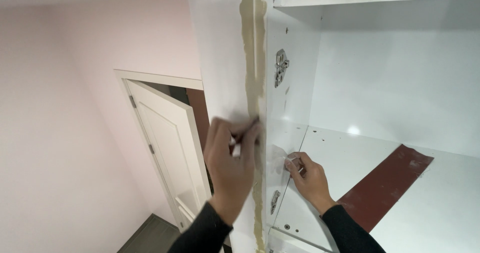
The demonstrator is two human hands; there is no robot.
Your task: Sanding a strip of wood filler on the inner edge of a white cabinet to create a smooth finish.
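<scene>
Centre frame: left hand (231,165) pinches a thin dark tool against the tan glue strip (254,83) on the cabinet edge; right hand (306,175) grips clear film. A slip could gouge the white panel (220,58).

bright, even | glare spots – shelf, top | hands sl. blurred

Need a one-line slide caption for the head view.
Left hand scrapes the yellowed edge strip of a white cabinet; right hand holds clear film inside.
</scene>
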